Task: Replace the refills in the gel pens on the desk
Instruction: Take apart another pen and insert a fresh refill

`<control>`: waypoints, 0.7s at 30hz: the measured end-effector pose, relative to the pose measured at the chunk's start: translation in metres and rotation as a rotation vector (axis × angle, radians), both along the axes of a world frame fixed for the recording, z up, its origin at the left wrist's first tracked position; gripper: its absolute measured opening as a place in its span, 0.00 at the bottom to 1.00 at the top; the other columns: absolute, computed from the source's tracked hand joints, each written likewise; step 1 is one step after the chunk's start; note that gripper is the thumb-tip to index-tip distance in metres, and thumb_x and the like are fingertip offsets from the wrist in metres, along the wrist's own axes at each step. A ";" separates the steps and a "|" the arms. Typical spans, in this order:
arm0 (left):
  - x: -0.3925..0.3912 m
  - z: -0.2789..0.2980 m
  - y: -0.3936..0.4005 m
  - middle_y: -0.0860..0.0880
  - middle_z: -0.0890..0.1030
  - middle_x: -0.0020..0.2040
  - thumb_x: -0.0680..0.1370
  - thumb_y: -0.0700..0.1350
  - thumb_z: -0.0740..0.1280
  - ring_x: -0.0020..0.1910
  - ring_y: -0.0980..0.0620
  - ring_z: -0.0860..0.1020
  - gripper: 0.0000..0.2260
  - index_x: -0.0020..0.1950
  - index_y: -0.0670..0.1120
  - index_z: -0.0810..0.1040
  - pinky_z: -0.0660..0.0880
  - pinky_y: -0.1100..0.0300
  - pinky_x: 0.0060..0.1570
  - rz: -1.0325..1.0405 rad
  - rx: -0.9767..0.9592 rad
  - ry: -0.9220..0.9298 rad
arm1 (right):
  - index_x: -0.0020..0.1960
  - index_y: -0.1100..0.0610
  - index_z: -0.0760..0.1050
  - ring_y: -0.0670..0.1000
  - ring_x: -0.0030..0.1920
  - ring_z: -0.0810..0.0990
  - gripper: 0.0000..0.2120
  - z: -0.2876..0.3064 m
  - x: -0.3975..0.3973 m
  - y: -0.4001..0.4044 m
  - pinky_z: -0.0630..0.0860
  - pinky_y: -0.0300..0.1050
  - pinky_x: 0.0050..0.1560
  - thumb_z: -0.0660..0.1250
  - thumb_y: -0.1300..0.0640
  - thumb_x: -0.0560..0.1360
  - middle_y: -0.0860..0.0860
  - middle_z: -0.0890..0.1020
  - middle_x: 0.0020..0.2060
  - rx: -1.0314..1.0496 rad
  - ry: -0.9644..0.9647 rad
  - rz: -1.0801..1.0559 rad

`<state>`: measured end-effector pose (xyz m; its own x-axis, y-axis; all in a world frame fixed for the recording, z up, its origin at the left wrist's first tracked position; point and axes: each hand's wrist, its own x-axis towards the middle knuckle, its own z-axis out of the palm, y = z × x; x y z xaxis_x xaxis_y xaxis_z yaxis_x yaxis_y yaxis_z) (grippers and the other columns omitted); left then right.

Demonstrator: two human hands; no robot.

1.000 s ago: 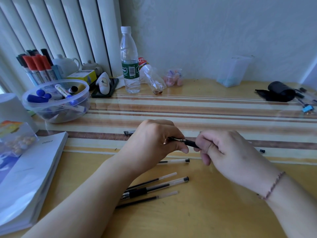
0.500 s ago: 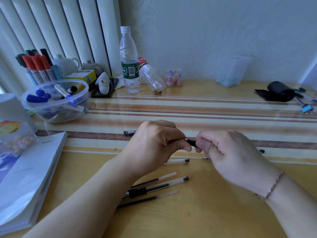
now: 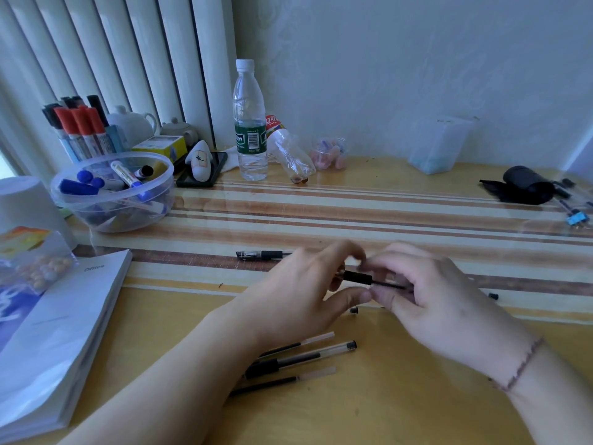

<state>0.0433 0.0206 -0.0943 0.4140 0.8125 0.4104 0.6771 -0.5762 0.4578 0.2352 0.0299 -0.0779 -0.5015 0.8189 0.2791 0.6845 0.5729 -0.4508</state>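
Observation:
My left hand (image 3: 301, 293) and my right hand (image 3: 436, 303) meet over the middle of the desk and share one gel pen (image 3: 357, 277). Its black grip section shows between them, with a thin dark refill (image 3: 390, 285) running right into my right fingers. My left fingers curl loosely around the grip's left end, thumb underneath. Another capped pen (image 3: 263, 254) lies behind my left hand. A clear-barrelled pen (image 3: 308, 356) and two loose refills (image 3: 282, 380) lie near my left wrist. Small black end caps (image 3: 354, 310) sit on the desk.
A clear bowl of markers (image 3: 112, 200) and a white cup (image 3: 25, 207) stand at the left, with a book (image 3: 54, 332) nearer me. A water bottle (image 3: 250, 123) and a clear box (image 3: 439, 146) stand by the wall. A black pouch (image 3: 526, 189) lies at the right.
My left fingers have loosened from a tight pinch and spread, the thumb dropping under the pen. More of the black grip and the thin refill shows between my hands.

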 end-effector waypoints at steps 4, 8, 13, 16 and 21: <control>0.002 0.007 -0.007 0.53 0.74 0.49 0.75 0.39 0.66 0.38 0.54 0.73 0.25 0.69 0.51 0.60 0.70 0.63 0.41 -0.019 -0.050 -0.200 | 0.57 0.45 0.79 0.42 0.40 0.79 0.19 0.004 0.000 -0.003 0.76 0.34 0.39 0.74 0.60 0.69 0.36 0.79 0.38 0.144 0.134 -0.079; 0.008 0.012 -0.014 0.51 0.70 0.55 0.71 0.32 0.59 0.43 0.51 0.71 0.28 0.68 0.51 0.56 0.70 0.64 0.45 -0.082 -0.139 -0.401 | 0.53 0.50 0.82 0.43 0.44 0.81 0.18 0.008 0.003 -0.003 0.78 0.34 0.47 0.76 0.64 0.66 0.43 0.84 0.40 0.296 0.231 -0.077; 0.011 0.011 -0.014 0.50 0.68 0.53 0.71 0.30 0.55 0.36 0.53 0.69 0.27 0.66 0.51 0.56 0.67 0.67 0.38 -0.108 -0.182 -0.463 | 0.48 0.57 0.84 0.46 0.38 0.81 0.12 0.007 0.002 -0.003 0.77 0.37 0.40 0.75 0.67 0.66 0.50 0.84 0.38 0.373 0.223 -0.032; 0.011 0.011 -0.014 0.49 0.67 0.53 0.70 0.30 0.55 0.36 0.52 0.68 0.28 0.65 0.51 0.56 0.66 0.67 0.38 -0.129 -0.179 -0.457 | 0.46 0.57 0.85 0.50 0.35 0.80 0.10 0.005 0.003 -0.002 0.74 0.38 0.36 0.75 0.67 0.67 0.50 0.83 0.37 0.356 0.222 -0.022; 0.009 0.009 -0.013 0.50 0.66 0.53 0.70 0.29 0.55 0.40 0.52 0.68 0.28 0.65 0.52 0.56 0.65 0.68 0.42 -0.124 -0.161 -0.415 | 0.45 0.54 0.85 0.48 0.36 0.80 0.10 0.004 0.004 -0.002 0.74 0.38 0.36 0.74 0.66 0.68 0.46 0.82 0.37 0.265 0.221 -0.034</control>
